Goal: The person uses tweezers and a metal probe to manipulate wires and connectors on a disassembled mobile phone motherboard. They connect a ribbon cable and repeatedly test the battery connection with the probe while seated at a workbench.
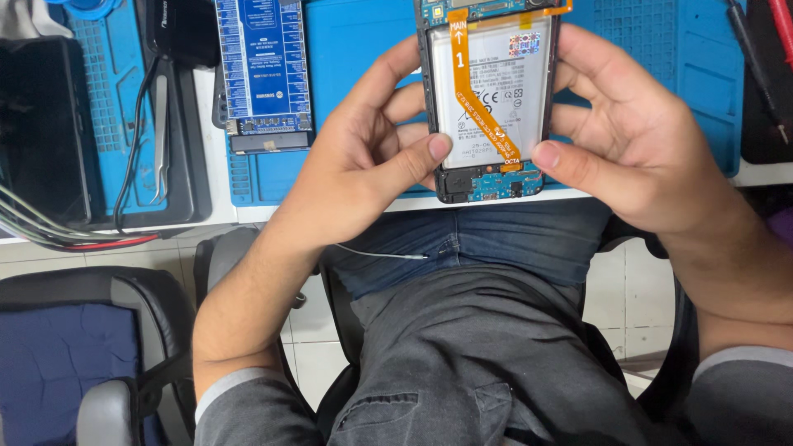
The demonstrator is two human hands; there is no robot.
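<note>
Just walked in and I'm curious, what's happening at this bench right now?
A seated person holds an opened phone in both hands above a blue work mat, its back cover off. The left hand and right hand grip its sides, thumbs pressing near the lower end of an orange flex cable that runs across the battery. Tweezers and a blue circuit board lie off to the left on the bench.

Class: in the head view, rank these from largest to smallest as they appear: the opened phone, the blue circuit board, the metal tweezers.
1. Opened phone, partly cut off, nearer the camera.
2. Blue circuit board, also cut off; close in size, so order unsure.
3. Metal tweezers, clearly smallest.
</note>
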